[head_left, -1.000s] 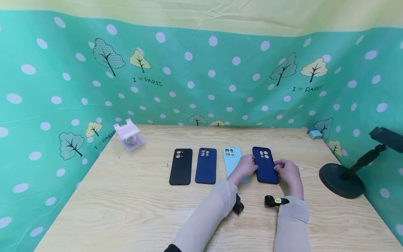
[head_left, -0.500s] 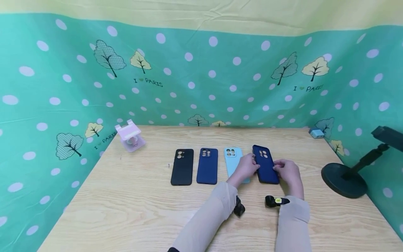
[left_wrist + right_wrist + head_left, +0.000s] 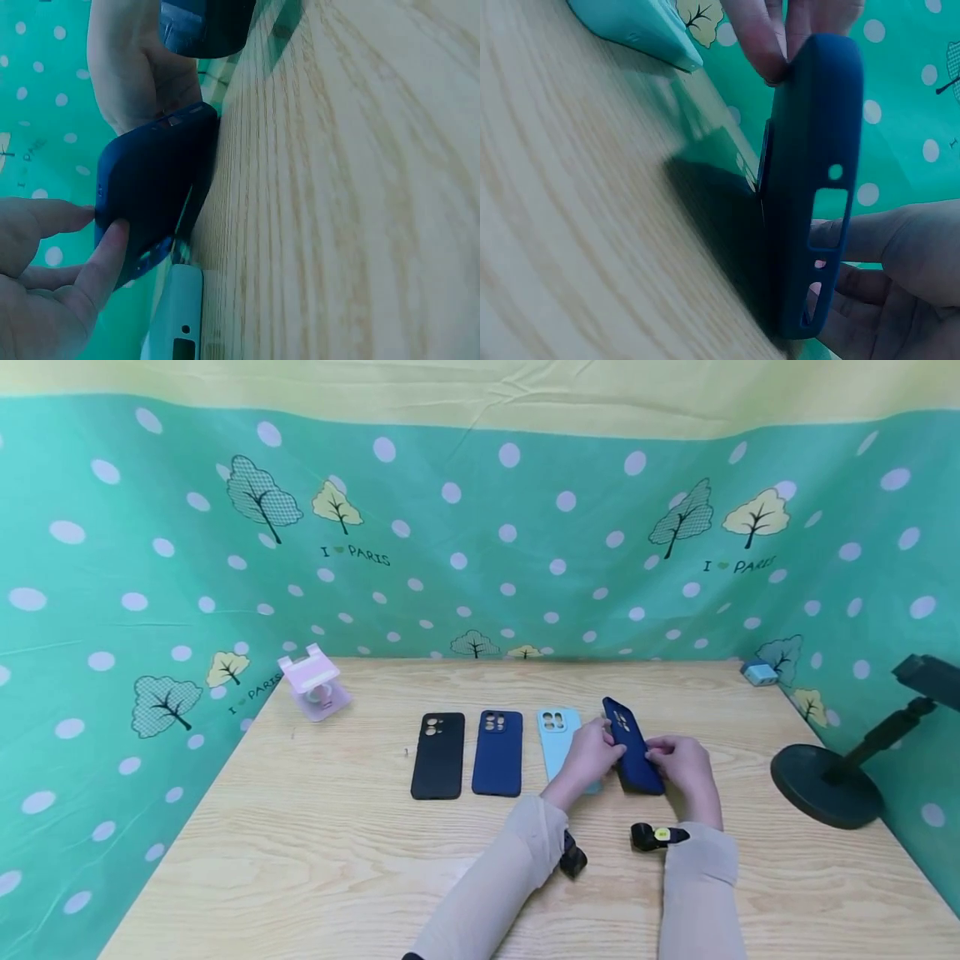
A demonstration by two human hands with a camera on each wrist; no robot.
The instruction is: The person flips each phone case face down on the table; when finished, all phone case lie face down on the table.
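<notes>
A dark blue phone case [image 3: 637, 764] at the right end of a row is tilted up off the table, its left long edge raised. My left hand [image 3: 588, 753] pinches that raised edge between thumb and fingers, also seen in the left wrist view [image 3: 56, 285]. My right hand [image 3: 684, 770] holds the opposite edge; in the right wrist view its fingers are partly hidden behind the case's end with port cutouts [image 3: 829, 217]. Under my left hand lies a light blue phone case [image 3: 557, 739], partly covered. A second blue case [image 3: 497, 756] and a black case [image 3: 438, 758] lie flat farther left.
A pink stand [image 3: 315, 681] is at the back left of the wooden table [image 3: 300, 852]. On the right stands a black stand with a round base [image 3: 825, 785]. A small light blue block [image 3: 760, 673] sits at the back right corner. Patterned cloth surrounds the table.
The rightmost dark blue case has gone from nearly flat to tilted, its left edge lifting. Both hands keep hold of it and have barely shifted. The other cases stay put.
</notes>
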